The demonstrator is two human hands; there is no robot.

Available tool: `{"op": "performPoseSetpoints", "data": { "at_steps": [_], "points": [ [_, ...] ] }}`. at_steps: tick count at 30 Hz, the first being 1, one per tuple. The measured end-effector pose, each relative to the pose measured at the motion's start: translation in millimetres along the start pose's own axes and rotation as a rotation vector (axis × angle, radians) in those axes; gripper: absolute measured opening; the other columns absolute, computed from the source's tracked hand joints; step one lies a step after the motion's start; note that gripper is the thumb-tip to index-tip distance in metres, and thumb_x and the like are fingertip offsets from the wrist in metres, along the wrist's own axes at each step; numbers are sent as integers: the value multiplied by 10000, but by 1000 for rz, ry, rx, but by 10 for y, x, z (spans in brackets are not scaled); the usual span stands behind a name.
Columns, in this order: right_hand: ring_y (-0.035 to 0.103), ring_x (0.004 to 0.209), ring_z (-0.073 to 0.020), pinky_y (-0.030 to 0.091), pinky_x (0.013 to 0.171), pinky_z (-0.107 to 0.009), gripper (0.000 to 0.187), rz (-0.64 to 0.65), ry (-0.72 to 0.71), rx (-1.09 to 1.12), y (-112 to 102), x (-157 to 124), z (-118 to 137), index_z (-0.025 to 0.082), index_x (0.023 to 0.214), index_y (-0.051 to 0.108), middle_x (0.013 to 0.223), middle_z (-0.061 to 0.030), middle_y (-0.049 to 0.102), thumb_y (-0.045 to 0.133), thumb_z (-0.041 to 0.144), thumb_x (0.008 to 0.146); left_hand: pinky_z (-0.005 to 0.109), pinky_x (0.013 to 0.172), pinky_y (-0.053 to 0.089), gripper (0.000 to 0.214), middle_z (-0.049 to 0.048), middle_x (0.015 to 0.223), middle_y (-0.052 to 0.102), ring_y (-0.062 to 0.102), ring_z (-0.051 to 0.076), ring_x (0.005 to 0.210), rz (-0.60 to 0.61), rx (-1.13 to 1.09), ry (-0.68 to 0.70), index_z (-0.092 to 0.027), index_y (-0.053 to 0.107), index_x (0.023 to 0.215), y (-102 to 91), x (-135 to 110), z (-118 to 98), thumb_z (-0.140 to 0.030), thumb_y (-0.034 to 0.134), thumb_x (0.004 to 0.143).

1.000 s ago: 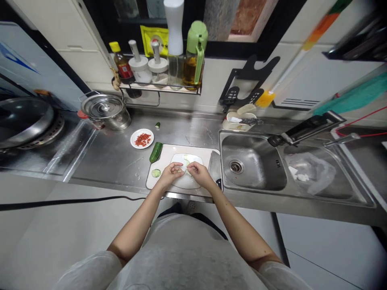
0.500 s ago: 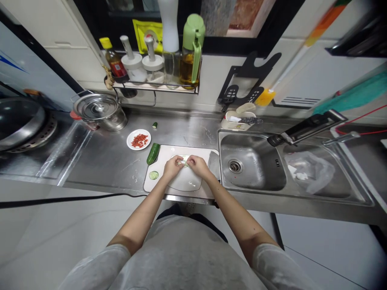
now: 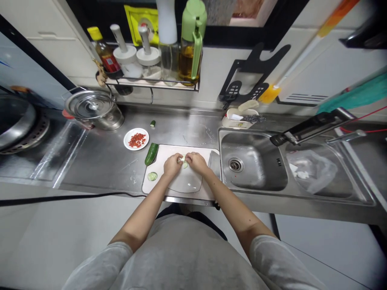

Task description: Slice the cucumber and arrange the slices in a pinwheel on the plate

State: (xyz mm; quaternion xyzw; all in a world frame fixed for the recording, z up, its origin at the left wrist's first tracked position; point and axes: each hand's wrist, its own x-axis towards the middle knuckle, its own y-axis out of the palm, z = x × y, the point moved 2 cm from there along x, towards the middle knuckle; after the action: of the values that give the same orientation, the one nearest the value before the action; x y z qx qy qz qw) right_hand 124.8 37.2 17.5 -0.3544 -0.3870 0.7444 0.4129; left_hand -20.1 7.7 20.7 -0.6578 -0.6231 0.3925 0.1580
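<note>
My left hand (image 3: 173, 164) and my right hand (image 3: 196, 162) meet over a pale plate (image 3: 185, 186) on the cutting board (image 3: 148, 186). Both are closed, fingertips pinching thin, pale green cucumber slices; the fingers partly hide them. One cucumber slice (image 3: 185, 165) shows just below the fingertips. Left of my hands, a cut cucumber (image 3: 151, 154) rests against the board's edge, with a few cucumber slices (image 3: 152, 176) below it. To the right, a knife's broad blade (image 3: 214, 162) lies on the board.
A white dish (image 3: 128, 144) of chopped red pieces and a cucumber end (image 3: 152, 123) sit on the steel counter. Behind stands a lidded pot (image 3: 94, 109) under a rack (image 3: 154, 83) of bottles. A double sink (image 3: 253, 161) adjoins the board's right, its tap (image 3: 314, 127) leaning over.
The view has shifted slightly. My fingers have moved a little at the plate, and a small cucumber slice now shows more plainly below them.
</note>
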Motion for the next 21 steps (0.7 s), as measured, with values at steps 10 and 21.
{"op": "performPoseSetpoints", "data": {
  "at_steps": [10, 21],
  "points": [
    [538, 914, -192, 352, 757, -256, 221, 17, -7, -59, 0, 42, -19, 204, 951, 684, 950, -68, 653, 467, 229, 918, 276, 746, 403, 267, 25, 889, 681, 599, 197, 866, 3, 39, 13, -259, 643, 1030, 48, 17, 0, -178, 591, 781],
    [525, 958, -211, 353, 764, -276, 219, 53, -8, -114, 40, 84, -21, 192, 986, 669, 992, -90, 640, 464, 242, 930, 282, 740, 395, 273, 29, 922, 687, 605, 203, 872, -20, 148, 2, -276, 633, 1060, 66, 36, 20, -204, 564, 805]
  ]
}}
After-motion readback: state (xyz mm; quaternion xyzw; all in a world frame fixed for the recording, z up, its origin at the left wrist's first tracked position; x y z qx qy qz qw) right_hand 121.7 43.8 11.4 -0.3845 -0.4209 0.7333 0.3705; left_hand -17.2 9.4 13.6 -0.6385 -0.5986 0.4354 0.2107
